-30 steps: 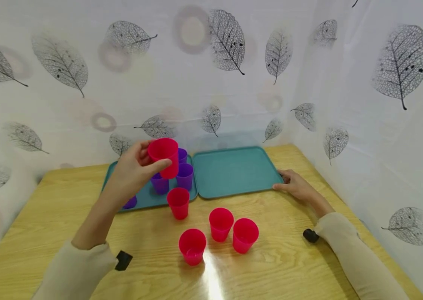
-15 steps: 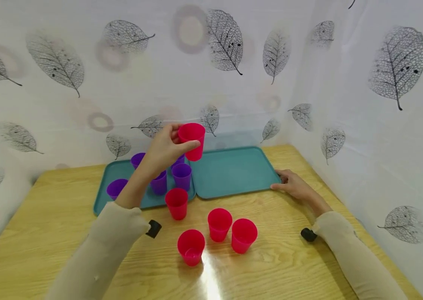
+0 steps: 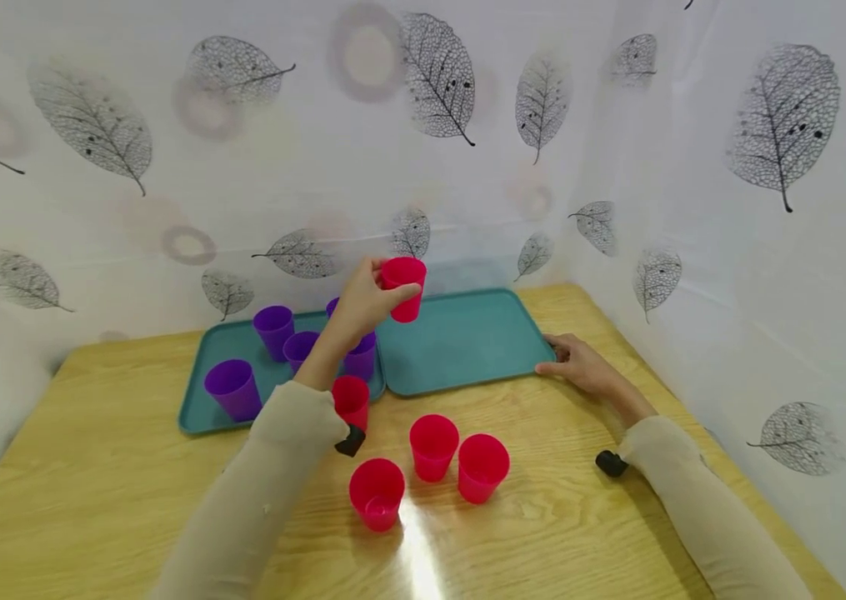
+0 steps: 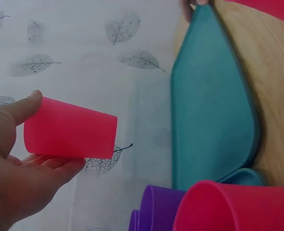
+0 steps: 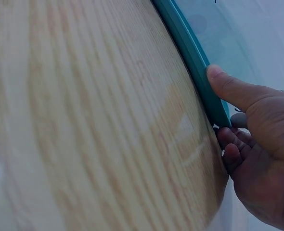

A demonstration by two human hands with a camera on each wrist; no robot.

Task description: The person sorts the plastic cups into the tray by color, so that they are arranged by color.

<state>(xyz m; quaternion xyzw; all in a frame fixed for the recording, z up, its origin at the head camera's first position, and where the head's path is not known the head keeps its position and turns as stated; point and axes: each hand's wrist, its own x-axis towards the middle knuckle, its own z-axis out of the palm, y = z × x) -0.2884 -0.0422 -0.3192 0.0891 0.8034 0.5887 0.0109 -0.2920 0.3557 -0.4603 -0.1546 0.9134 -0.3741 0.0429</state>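
A red plastic cup point(image 3: 405, 292) is held upright by my left hand point(image 3: 364, 298), thumb on the near side and fingers behind. It hangs in the air over the left end of the right teal tray point(image 3: 468, 342). In the left wrist view the thumb and fingers pinch the cup point(image 4: 72, 129) from opposite sides. My right hand point(image 3: 580, 365) grips the near right corner of that tray; the right wrist view shows the thumb on the tray rim point(image 5: 207, 89) and fingers curled at its corner. Several red cups stand on the table, including one point(image 3: 433, 448) in front of the tray.
Several purple cups, one point(image 3: 233, 390) nearest, stand on the left teal tray point(image 3: 193, 400), which adjoins the right tray. The left forearm partly hides a red cup point(image 3: 351, 398). A leaf-patterned curtain point(image 3: 280, 167) hangs behind the wooden table point(image 3: 92, 467).
My left hand has carried the red cup rightward, from above the purple cups to above the right tray. My right hand stays on the tray corner. The head view has shifted slightly.
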